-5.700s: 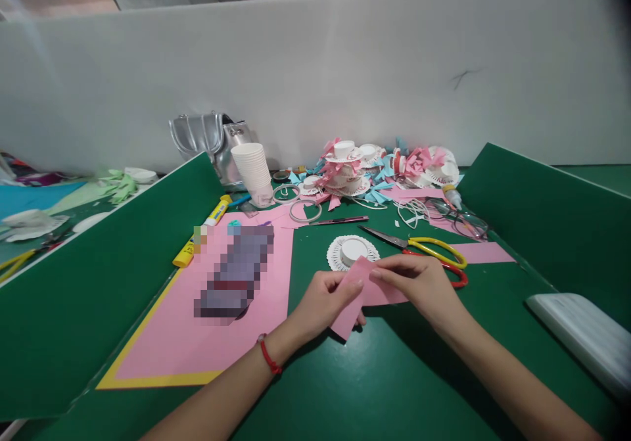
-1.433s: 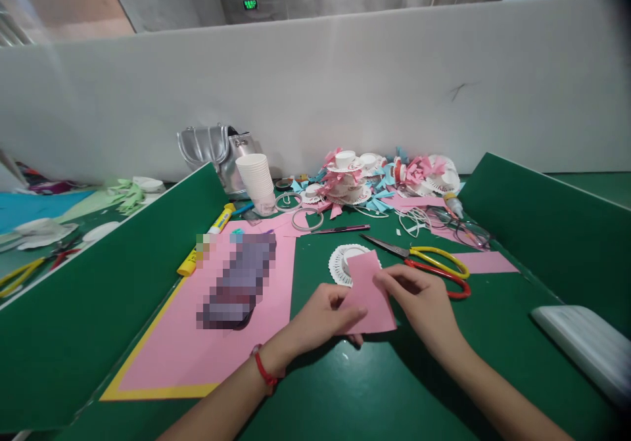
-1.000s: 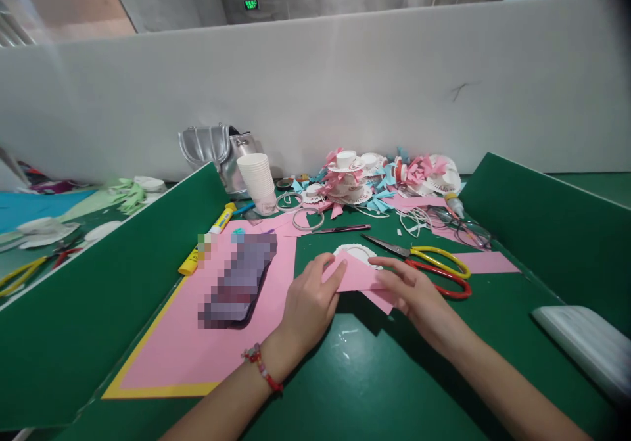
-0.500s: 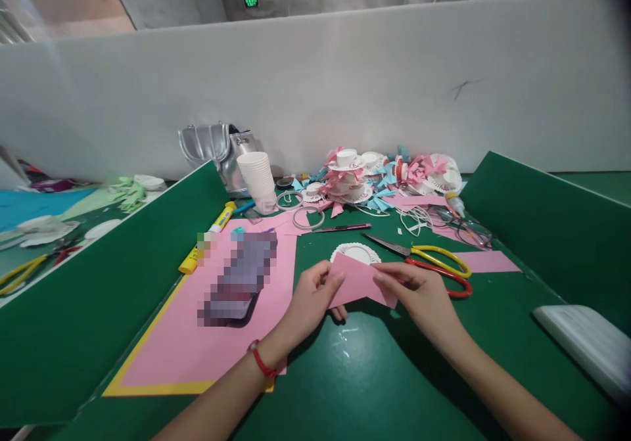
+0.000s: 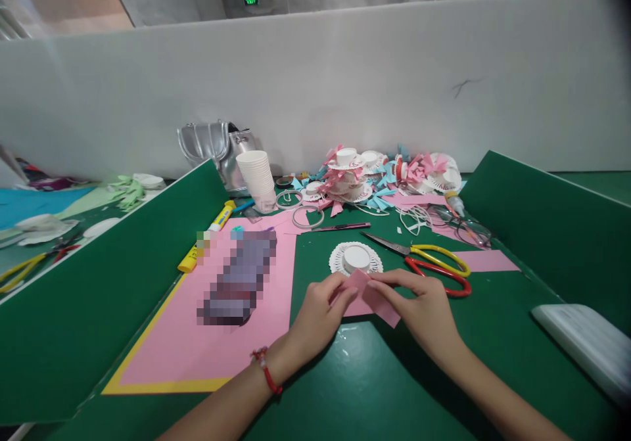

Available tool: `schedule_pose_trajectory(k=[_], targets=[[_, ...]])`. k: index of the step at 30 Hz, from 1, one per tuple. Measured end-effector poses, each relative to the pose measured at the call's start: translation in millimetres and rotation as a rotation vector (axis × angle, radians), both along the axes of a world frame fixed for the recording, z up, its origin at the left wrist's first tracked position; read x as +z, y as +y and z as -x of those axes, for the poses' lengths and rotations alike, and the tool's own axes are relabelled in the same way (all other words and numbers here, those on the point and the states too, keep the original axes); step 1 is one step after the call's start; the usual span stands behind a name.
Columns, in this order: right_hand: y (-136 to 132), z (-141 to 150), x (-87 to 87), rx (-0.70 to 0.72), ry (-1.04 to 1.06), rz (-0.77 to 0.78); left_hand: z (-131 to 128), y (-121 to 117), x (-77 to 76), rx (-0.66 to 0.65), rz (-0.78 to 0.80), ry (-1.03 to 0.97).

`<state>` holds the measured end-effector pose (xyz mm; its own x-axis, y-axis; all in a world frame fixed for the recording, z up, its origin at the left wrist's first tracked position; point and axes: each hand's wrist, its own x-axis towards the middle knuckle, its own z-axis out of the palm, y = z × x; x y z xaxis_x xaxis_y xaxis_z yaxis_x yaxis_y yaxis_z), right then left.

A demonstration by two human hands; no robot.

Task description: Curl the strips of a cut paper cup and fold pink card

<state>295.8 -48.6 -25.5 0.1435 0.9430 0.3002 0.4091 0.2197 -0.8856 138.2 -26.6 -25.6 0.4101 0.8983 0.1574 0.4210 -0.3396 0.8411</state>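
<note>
A piece of pink paper [image 5: 359, 301] is held between my two hands above the green table, one part of it folded over. My left hand [image 5: 323, 306] pinches its left side between thumb and fingers. With thumb and forefinger, my right hand [image 5: 419, 296] grips the folded part on the right. Just beyond the paper lies a white lacy-edged paper disc with a round raised centre [image 5: 355, 257]. Scissors with one yellow and one red handle [image 5: 419, 257] lie beside it, blades pointing left, close to my right hand.
Pink sheets with a phone [image 5: 241, 277] and a glue stick [image 5: 210, 234] are at left. Behind stand stacked paper cups [image 5: 256, 175], a silver bag [image 5: 217, 148] and piled paper crafts [image 5: 350, 175]. A cutter [image 5: 340, 227] lies midway. Green partitions [image 5: 557, 231] flank the table.
The pink paper has been bent over on itself and brought nearer to me. The white disc, partly covered before, now shows its raised centre.
</note>
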Motion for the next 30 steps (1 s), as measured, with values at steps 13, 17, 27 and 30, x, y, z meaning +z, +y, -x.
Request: schedule_pose_trajectory(k=[13, 17, 27, 30], targets=[[-1, 1, 2.6, 0.006, -0.066, 0.005, -1, 1, 0.6, -0.011, 0.013, -0.035], [0, 0, 0.9, -0.004, -0.046, 0.015, 0, 2, 0.8, 0.055, 0.028, -0.092], [1, 2, 4.0, 0.186, -0.079, 0.103, 3, 8, 10.5, -0.032, 0.128, -0.187], [3, 4, 2.8, 0.22, -0.005, 0.177, 4, 9, 12.9, 0.026, 0.098, -0.203]])
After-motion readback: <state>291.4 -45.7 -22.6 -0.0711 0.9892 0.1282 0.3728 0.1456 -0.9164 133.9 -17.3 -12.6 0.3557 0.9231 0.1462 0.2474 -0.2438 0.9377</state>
